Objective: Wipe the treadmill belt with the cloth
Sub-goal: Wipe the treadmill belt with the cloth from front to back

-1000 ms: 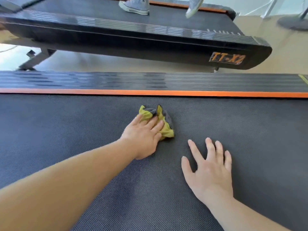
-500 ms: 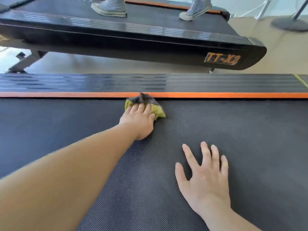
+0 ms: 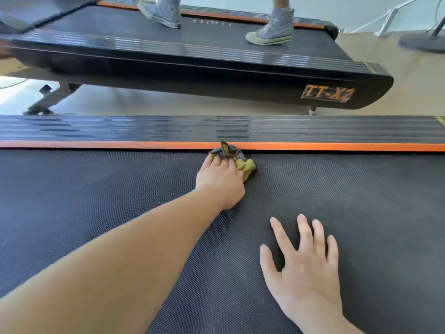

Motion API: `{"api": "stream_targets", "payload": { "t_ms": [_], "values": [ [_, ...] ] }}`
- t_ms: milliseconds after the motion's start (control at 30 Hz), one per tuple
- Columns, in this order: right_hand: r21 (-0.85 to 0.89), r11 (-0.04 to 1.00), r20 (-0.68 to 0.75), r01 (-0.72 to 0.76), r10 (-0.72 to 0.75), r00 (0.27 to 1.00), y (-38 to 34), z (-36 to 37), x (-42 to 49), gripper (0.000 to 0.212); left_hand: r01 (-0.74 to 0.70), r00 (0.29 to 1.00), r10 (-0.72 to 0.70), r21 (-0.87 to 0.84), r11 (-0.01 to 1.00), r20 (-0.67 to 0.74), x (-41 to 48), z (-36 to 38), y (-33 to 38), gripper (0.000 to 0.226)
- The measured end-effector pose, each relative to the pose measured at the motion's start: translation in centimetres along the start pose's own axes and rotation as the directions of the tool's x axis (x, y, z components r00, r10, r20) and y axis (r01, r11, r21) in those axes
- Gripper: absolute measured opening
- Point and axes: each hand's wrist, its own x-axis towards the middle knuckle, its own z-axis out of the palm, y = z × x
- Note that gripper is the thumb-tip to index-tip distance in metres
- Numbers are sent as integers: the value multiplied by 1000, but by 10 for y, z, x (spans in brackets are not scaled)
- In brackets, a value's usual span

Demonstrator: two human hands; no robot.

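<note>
The left hand [image 3: 220, 180] is extended across the treadmill belt [image 3: 96, 201], palm down, with its fingers [image 3: 218, 162] pressed onto a crumpled cloth [image 3: 237, 159]. The cloth is yellow-green with grey portions and is bunched under and ahead of the fingertips, so the fingers bear down on it rather than wrap fully around it. The cloth lies at the far edge of the belt, with its upper fold touching the orange trim strip [image 3: 337, 147] that borders the belt. Beyond the strip runs the ribbed black side rail [image 3: 120, 128]. The right hand [image 3: 304, 268] rests flat on the belt nearer the camera, well apart from the cloth, fingers spread and released, holding nothing. The belt surface is dark with a fine woven texture. Across a gap of tan floor [image 3: 414, 68] stands a second treadmill [image 3: 216, 75], its deck raised at an incline and its end cap bearing an orange label reading TT-X2 [image 3: 328, 93]. Two grey high-top sneakers [image 3: 273, 30] of another person are on that second belt, one flat and one lifted at the heel.
</note>
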Motion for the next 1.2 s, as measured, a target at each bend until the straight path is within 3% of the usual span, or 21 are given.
{"api": "stream_targets", "payload": {
  "t_ms": [100, 167, 233, 300, 333, 367, 433, 500, 600, 667, 767, 933, 1033, 1100, 1200],
  "values": [
    [-9, 1000, 5, -4, 4, 1000, 0, -1, -1, 66, -303, 952, 305, -79, 950, 19, -31, 1, 12, 61],
    [-8, 1000, 20, 2, -2, 1000, 1, -3, 0, 67, -395, 917, 396, -28, 918, 50, -49, 6, -14, 60],
    [-6, 1000, 48, 3, -3, 999, 1, -4, 0, 69, -287, 958, 286, 57, 956, 31, -54, 6, -49, 61],
    [4, 1000, 72, 2, -2, 997, -1, -7, -2, 70, -135, 991, 134, 42, 990, 12, -59, 7, -65, 62],
    [9, 1000, 80, -1, 0, 997, -2, -9, -1, 70, -140, 990, 140, -11, 990, 1, -68, 6, -58, 64],
    [8, 1000, 96, -1, 0, 995, -2, -10, -1, 71, -227, 974, 226, -71, 971, -16, -83, 8, -46, 69],
    [-4, 1000, 120, 5, -5, 993, -1, -12, -1, 72, -493, 865, 501, -171, 853, 10, -122, 15, -22, 72],
    [-9, 1000, 99, 2, -1, 995, -1, -13, -1, 73, -577, 802, 595, -180, 796, 59, -138, 22, -25, 68],
    [8, 1000, 133, 8, -9, 991, -1, -13, -3, 70, -337, 941, 338, -75, 939, 3, -116, 28, -44, 79],
    [20, 1000, 125, 8, -11, 992, -1, -16, -4, 69, -204, 978, 207, -110, 973, 18, -112, 31, -35, 72],
    [23, 1000, 118, 1, -3, 993, -2, -16, -3, 67, -296, 947, 315, -210, 932, 63, -142, 36, -10, 62],
    [12, 1000, 147, 18, -19, 989, 2, -15, -4, 67, -392, 907, 411, -167, 904, 93, -161, 21, -14, 68],
    [51, 999, 177, 10, -19, 984, 1, -19, -4, 66, -424, 905, 422, -186, 886, -55, -163, 2, -9, 55],
    [128, 992, 233, 12, -41, 972, 4, -26, -2, 63, -451, 889, 436, -104, 886, -142, -159, -4, -6, 52],
    [257, 966, 234, 41, -103, 967, 33, -47, -4, 60, -378, 925, 379, -14, 926, 33, -143, 5, -4, 66]
  ]
}}
